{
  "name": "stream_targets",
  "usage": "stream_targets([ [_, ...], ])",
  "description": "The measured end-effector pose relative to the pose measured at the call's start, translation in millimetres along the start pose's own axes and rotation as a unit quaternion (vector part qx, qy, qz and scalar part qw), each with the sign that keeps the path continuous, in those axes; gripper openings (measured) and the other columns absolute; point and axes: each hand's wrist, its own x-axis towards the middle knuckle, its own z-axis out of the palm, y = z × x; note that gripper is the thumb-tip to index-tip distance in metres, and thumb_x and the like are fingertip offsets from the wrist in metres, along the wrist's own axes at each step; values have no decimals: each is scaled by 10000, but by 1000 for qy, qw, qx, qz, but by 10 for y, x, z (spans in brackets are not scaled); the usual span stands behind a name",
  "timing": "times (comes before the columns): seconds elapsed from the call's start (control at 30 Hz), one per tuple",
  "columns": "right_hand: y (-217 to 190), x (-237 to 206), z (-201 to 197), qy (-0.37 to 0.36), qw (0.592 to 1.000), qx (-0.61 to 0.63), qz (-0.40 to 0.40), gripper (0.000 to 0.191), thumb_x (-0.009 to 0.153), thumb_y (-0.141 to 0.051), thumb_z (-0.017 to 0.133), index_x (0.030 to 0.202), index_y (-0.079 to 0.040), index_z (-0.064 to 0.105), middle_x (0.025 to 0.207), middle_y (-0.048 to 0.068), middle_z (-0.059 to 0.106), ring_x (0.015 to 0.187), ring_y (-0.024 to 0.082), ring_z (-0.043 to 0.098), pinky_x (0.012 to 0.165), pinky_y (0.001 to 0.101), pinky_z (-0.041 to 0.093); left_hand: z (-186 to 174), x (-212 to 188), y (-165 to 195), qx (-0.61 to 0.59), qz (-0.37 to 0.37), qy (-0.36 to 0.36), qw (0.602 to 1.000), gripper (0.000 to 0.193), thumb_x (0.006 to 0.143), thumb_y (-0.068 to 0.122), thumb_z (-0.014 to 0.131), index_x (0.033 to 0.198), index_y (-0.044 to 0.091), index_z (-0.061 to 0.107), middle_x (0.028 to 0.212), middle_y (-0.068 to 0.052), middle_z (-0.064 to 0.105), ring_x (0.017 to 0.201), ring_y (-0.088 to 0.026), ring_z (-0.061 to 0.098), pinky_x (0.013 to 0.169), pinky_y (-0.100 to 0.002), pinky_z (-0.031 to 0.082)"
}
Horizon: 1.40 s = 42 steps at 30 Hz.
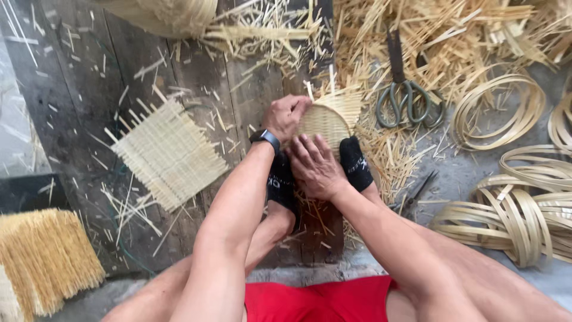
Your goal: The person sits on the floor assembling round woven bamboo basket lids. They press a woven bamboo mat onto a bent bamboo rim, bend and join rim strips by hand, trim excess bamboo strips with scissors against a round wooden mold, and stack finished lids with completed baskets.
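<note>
A small round woven bamboo basket with loose strip ends sits on the floor between my two feet in black socks. My left hand, with a dark watch on its wrist, grips the basket's left rim. Flat on the basket's near edge lies my right hand, fingers spread and pressing down, partly hiding the weave. My forearms cross in front of me above red shorts.
A flat square woven mat lies at the left on dark planks. Large shears rest in bamboo scraps behind the basket. Coiled bamboo hoops pile at the right, a straw bundle at lower left, another basket at the top.
</note>
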Motion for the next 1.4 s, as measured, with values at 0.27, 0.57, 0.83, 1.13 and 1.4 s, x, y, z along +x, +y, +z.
stream_targets([
  [0.27,1066,442,-14,-82,925,176,326,381,1111,-340,467,1094,-21,673,984,165,628,925,333,608,851,464,504,77,-4,119,-29,-24,18,999,355,939,473,613,1051,188,794,874,-78,789,783,-200,766,683,-331,572],
  [0.57,1252,492,62,-75,898,236,365,489,1073,-383,414,903,-8,677,832,228,664,822,409,622,755,531,505,159,114,71,-46,-44,8,998,357,942,461,625,969,148,794,799,-66,772,725,-187,715,681,-351,552],
  [0.83,1621,-520,-2240,-317,877,-60,354,443,1074,-462,518,1147,-74,720,1110,132,707,962,250,684,911,455,558,-204,-570,695,-9,97,-14,995,492,662,224,967,1048,75,702,1012,-68,767,896,-181,729,797,-316,604],
  [1.13,1898,-1388,-1352,-190,870,137,433,308,929,-343,719,1100,-90,758,1058,148,781,950,275,747,902,435,590,197,-1933,554,329,329,36,884,243,771,-17,713,947,78,574,936,-81,572,909,-267,605,765,-414,546],
  [1.4,2177,-1043,-202,-29,902,15,430,747,748,-321,902,1292,38,537,1259,279,578,1197,421,556,1038,483,443,517,-1414,486,224,26,221,949,668,800,348,746,1320,15,494,1271,-242,518,1163,-377,518,994,-502,471],
])
